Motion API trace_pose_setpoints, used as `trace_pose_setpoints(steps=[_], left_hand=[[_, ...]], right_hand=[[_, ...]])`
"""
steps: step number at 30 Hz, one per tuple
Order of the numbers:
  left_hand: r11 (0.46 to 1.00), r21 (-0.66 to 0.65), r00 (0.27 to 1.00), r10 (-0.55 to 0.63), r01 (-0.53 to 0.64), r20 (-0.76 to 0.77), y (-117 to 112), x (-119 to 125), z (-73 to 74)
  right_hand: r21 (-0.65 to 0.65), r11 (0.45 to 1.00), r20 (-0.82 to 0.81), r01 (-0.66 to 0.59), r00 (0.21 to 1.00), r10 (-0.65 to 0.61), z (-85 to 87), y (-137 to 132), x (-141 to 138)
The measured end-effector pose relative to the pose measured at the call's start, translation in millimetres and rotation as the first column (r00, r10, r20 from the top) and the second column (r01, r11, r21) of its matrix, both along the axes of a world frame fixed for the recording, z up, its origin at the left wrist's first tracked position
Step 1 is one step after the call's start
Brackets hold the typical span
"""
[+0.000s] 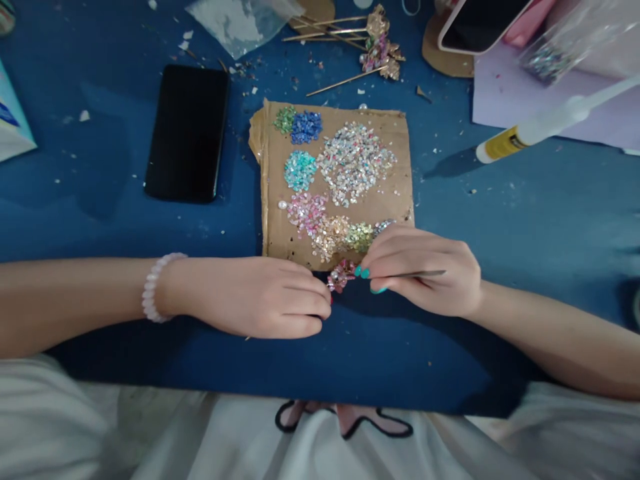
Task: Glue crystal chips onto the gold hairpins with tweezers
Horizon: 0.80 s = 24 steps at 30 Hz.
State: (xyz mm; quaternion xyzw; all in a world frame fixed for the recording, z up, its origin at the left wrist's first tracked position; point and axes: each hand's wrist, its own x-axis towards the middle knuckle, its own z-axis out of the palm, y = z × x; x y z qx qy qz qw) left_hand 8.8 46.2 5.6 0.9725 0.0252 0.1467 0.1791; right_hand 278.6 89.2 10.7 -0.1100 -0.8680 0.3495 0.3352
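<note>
My left hand (270,297) is closed in a pinch on a small pink sequin flower (341,275), held just in front of a brown cardboard piece (395,200). My right hand (423,270) is closed around thin metal tweezers (425,273), its fingertips meeting the flower from the right. The cardboard carries sorted heaps of sequins: silver (353,160), turquoise (300,170), blue (306,127), green (285,119) and pink (306,212). A bead bracelet (153,287) circles my left wrist.
A black phone (187,133) lies left of the cardboard on the blue table (525,220). A glue tube (545,127) lies at the right over lilac paper. Finished sequin flowers on gold sticks (377,47) sit at the back, beside a plastic bag (240,23).
</note>
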Motion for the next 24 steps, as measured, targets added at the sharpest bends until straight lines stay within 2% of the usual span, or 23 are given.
trace_pose_setpoints(steps=[7,11,13,17,20,24], left_hand=[[1.0,0.005,1.0,-0.005,0.005,-0.001,1,0,0.1],[1.0,0.007,1.0,-0.015,0.015,-0.01,0,0,-1.0],[1.0,0.015,1.0,-0.014,0.014,-0.015,0,0,-1.1],[1.0,0.025,1.0,-0.001,0.002,-0.007,-1,1,-0.5],[0.999,0.042,1.0,0.007,-0.007,-0.008,-2,2,-0.3],[0.999,0.045,1.0,0.0,0.0,-0.016,-2,1,-0.8]], right_hand=[[0.01,1.0,-0.014,0.025,1.0,-0.025,-0.3,0,0],[0.146,0.989,0.017,0.004,1.0,-0.007,4.1,-3,0],[0.273,0.962,0.047,-0.014,0.999,0.002,6.7,-6,0],[0.504,0.863,0.063,-0.02,0.998,-0.013,9.3,-15,-1],[0.583,0.813,0.049,0.007,0.998,-0.044,9.9,-19,-3],[0.618,0.786,0.071,0.008,0.995,-0.066,11.0,-21,-2]])
